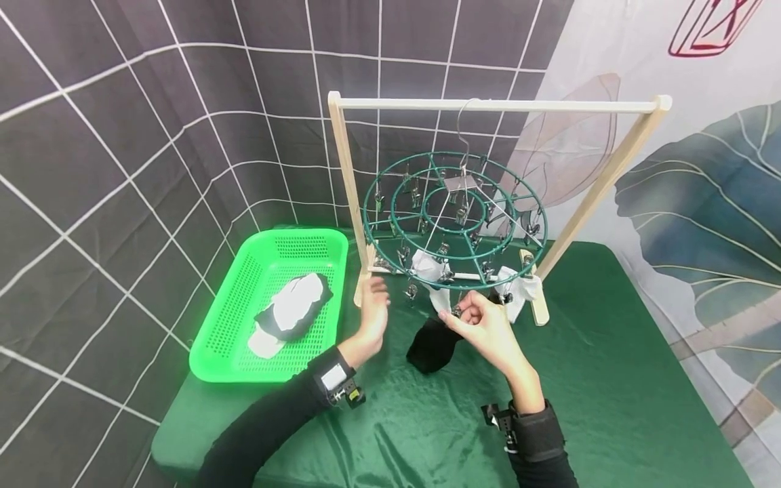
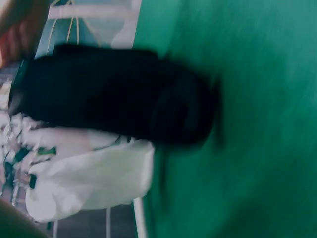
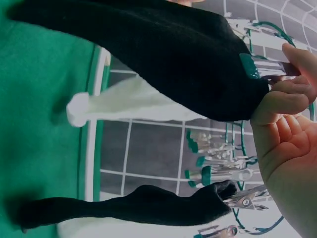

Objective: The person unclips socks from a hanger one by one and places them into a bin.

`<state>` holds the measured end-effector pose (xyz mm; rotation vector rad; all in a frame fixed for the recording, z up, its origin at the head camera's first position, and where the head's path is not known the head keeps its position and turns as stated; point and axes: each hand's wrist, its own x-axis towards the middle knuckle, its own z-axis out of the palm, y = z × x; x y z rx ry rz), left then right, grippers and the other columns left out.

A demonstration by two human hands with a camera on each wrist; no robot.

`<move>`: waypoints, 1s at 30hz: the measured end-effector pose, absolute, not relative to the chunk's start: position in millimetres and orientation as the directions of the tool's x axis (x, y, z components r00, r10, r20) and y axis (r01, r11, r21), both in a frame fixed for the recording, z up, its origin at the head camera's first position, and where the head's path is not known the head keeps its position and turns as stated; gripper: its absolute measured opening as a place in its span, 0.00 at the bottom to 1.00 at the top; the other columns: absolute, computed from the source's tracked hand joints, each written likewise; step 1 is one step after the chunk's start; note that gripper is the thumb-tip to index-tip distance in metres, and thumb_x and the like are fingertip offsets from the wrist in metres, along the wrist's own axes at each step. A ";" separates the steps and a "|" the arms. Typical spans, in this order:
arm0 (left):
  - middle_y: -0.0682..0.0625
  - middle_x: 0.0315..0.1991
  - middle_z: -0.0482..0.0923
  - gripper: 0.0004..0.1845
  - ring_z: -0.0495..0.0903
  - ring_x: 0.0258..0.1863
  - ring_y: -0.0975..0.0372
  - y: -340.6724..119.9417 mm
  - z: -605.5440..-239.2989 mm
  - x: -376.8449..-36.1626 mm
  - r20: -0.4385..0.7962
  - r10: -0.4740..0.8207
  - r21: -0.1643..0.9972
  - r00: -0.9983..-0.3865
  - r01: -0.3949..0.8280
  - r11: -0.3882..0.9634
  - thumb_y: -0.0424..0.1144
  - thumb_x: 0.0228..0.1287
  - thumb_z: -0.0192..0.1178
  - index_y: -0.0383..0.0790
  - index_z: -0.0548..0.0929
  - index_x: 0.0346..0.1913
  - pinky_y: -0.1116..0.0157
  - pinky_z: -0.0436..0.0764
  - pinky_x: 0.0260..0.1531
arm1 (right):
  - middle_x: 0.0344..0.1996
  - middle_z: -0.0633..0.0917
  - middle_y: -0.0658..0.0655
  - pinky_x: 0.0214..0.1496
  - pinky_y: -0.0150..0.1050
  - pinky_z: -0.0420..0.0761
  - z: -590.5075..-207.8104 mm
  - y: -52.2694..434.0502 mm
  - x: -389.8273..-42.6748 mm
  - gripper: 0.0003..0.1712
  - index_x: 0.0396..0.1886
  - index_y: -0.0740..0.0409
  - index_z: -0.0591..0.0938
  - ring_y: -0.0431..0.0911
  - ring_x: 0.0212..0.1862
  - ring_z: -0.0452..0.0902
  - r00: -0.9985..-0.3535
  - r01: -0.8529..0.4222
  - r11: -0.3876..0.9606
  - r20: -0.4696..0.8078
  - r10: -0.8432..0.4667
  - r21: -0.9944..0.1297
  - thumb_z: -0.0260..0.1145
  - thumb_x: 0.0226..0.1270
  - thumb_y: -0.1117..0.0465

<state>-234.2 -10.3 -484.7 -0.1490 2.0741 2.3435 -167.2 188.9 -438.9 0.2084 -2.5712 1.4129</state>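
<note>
1. The black sock (image 1: pixel 432 346) hangs from a clip at the front rim of the round drying rack (image 1: pixel 454 220), its lower end resting on the green tabletop (image 1: pixel 610 379).
2. The right hand (image 1: pixel 485 329) pinches the top of that sock together with a metal clip (image 3: pixel 270 69); in the right wrist view the thumb and curled fingers (image 3: pixel 287 96) close on the cloth just beside the clip.
3. The left hand (image 1: pixel 373 313) is held up to the left of the sock, fingers straight and loose, its grip wide and holding nothing; it is near the rack's rim but I cannot tell whether it touches it.
4. White socks (image 1: pixel 430 271) hang from clips on the rack just behind the black sock, and another white one (image 1: pixel 518 288) hangs to the right.
5. The rack hangs by a hook from a wooden frame (image 1: pixel 497 105) standing on the tabletop.
6. A green plastic basket (image 1: pixel 244 285) sits at the left edge of the tabletop, well apart from the right hand, holding a black-and-white sock (image 1: pixel 293 308).
7. The left wrist view is blurred; it shows the black sock above a white one against the green cloth.
8. A second black sock (image 3: pixel 138 206) shows in the right wrist view, clipped lower in that picture.
</note>
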 end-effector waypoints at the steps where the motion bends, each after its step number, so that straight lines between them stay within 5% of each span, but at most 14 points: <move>1: 0.37 0.52 0.73 0.21 0.74 0.47 0.58 -9.3 -488.2 -230.6 -0.106 0.040 0.990 -0.994 -0.109 -0.092 0.19 0.61 0.44 0.26 0.70 0.58 0.64 0.76 0.51 | 0.18 0.81 0.51 0.25 0.29 0.73 -439.9 188.0 -167.5 0.14 0.29 0.61 0.77 0.32 0.21 0.72 -0.971 -0.215 0.531 0.239 -0.024 -0.820 0.76 0.61 0.59; 6: 0.42 0.53 0.79 0.28 0.75 0.48 0.62 -6.7 -497.2 -218.1 -0.193 0.524 0.979 -0.829 -0.200 0.044 0.23 0.46 0.51 0.24 0.76 0.56 0.70 0.72 0.46 | 0.20 0.82 0.53 0.26 0.29 0.74 -441.4 184.8 -169.0 0.13 0.30 0.61 0.79 0.33 0.22 0.74 -0.974 -0.196 0.521 0.227 -0.005 -0.831 0.74 0.62 0.59; 9: 0.49 0.48 0.81 0.22 0.76 0.47 0.65 -6.3 -497.4 -214.6 -0.206 0.639 0.973 -0.741 -0.222 0.057 0.28 0.56 0.56 0.24 0.78 0.54 0.69 0.72 0.51 | 0.20 0.82 0.53 0.24 0.30 0.74 -441.2 184.8 -168.8 0.13 0.32 0.62 0.79 0.34 0.22 0.74 -0.979 -0.178 0.510 0.206 -0.001 -0.842 0.74 0.63 0.59; 13: 0.49 0.48 0.87 0.19 0.80 0.47 0.69 -7.9 -497.1 -212.9 -0.205 0.653 0.976 -0.729 -0.201 0.081 0.37 0.69 0.59 0.28 0.81 0.57 0.69 0.74 0.55 | 0.19 0.82 0.52 0.21 0.32 0.74 -441.3 188.1 -167.4 0.13 0.32 0.61 0.79 0.36 0.19 0.74 -0.983 -0.158 0.495 0.185 0.005 -0.855 0.73 0.63 0.58; 19: 0.39 0.52 0.87 0.20 0.84 0.40 0.70 -17.9 -498.4 -214.5 -0.164 0.654 0.986 -0.739 -0.149 0.079 0.41 0.75 0.56 0.29 0.81 0.60 0.70 0.80 0.46 | 0.18 0.77 0.49 0.23 0.30 0.71 -445.0 197.0 -167.5 0.14 0.27 0.59 0.78 0.35 0.20 0.70 -0.973 -0.192 0.520 0.231 0.011 -0.832 0.73 0.64 0.58; 30: 0.51 0.37 0.83 0.16 0.79 0.33 0.71 -32.1 -499.8 -221.6 -0.034 0.651 0.992 -0.758 0.057 0.117 0.38 0.77 0.54 0.25 0.83 0.48 0.73 0.79 0.34 | 0.11 0.61 0.41 0.21 0.32 0.57 -453.3 200.3 -167.6 0.27 0.11 0.52 0.67 0.33 0.16 0.55 -0.934 -0.266 0.565 0.353 0.048 -0.781 0.70 0.65 0.57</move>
